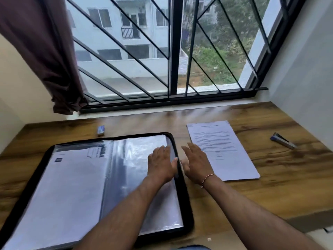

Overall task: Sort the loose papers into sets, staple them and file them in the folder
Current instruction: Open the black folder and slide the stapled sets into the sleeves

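Observation:
A black-edged folder [187, 210] lies open on the wooden desk, its clear plastic sleeves showing; the left page holds white printed sheets. My left hand [161, 163] lies flat with straight fingers on the right sleeve near the folder's right edge. My right hand [195, 162] hovers just right of that edge, fingers relaxed and spread, holding nothing. A stack of printed papers [227, 156] lies on the desk right of my right hand, its left side partly under my fingers. A blue and silver stapler [282, 140] lies at the far right.
A small blue and white box [101, 130] sits behind the folder near the window sill. A barred window and a dark curtain [45, 60] stand behind the desk [279, 186]. A wall closes off the right side. A tiny white scrap [209, 239] lies near the front edge.

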